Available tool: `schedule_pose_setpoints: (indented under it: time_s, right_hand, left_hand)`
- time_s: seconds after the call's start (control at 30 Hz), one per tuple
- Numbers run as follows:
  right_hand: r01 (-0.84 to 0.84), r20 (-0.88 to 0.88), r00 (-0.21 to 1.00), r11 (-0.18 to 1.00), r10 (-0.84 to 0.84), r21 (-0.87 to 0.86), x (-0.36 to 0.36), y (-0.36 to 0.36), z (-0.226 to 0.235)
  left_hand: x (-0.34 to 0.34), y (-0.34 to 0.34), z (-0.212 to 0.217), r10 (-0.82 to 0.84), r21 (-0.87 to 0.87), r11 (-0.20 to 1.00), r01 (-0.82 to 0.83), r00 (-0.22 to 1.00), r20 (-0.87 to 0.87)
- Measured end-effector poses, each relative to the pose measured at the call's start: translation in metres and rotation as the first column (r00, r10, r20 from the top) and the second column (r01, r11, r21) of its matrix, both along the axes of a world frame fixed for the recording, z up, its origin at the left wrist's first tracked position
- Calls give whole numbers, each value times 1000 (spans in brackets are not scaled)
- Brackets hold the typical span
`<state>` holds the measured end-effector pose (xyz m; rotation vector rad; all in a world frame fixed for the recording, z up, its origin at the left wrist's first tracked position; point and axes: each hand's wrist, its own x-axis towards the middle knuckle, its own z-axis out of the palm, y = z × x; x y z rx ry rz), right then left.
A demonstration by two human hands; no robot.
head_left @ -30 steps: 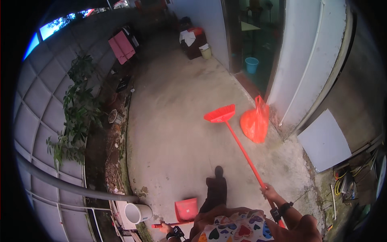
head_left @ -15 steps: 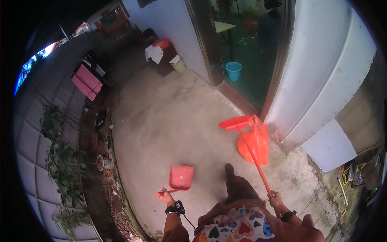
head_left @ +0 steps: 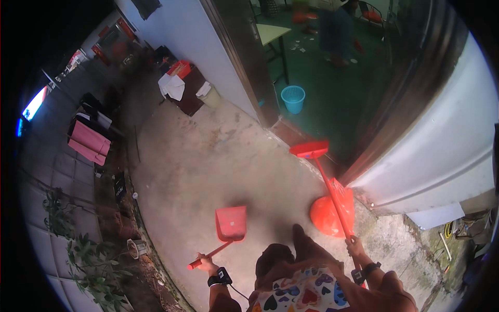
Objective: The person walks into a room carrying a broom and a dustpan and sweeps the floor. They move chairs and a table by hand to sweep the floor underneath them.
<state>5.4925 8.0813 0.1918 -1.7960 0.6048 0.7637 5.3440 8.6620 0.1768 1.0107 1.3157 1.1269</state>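
My left hand point(head_left: 208, 263) is closed round the handle of a red dustpan point(head_left: 231, 223), whose pan points away from me over the concrete. In my right hand point(head_left: 355, 246) is the long red stick of a broom point(head_left: 310, 150). The broom's red head is held out by the doorway, and its stick passes in front of a tied red plastic bag point(head_left: 327, 216). That bag rests on the ground beside the wall corner.
Ahead, a doorway with a raised sill point(head_left: 291, 133) leads to a green floor with a blue basket point(head_left: 293, 99), a table point(head_left: 273, 34) and a person point(head_left: 335, 36). A beige bin point(head_left: 209, 95) stands along the wall. Plants point(head_left: 93, 265) and a pink cloth point(head_left: 89, 143) line the left.
My view has turned right toward the doorway, and I have stepped closer to it. The broom head now reaches to the sill. Both hands keep their hold.
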Motion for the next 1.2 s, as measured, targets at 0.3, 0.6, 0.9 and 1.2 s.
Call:
schedule_pose_setpoints:
  time_s: [0.3,0.6,0.9,1.2]
  right_hand:
    - [-157,-16,988,986,157,-63,45,34,7]
    - [-566,251,799,824,546,11,147,110,-33]
    - [-859,201,482,505,853,-80,280,208,-74]
    - [-844,155,535,536,831,38,378,534,-43]
  left_hand:
    - [63,52,-37,99,83,994,-74,930,-355]
    - [88,75,-65,294,39,952,-304,870,-395]
    - [51,60,-66,420,-170,886,-431,902,-99]
    - [52,76,-37,420,-213,867,-450,891,-170]
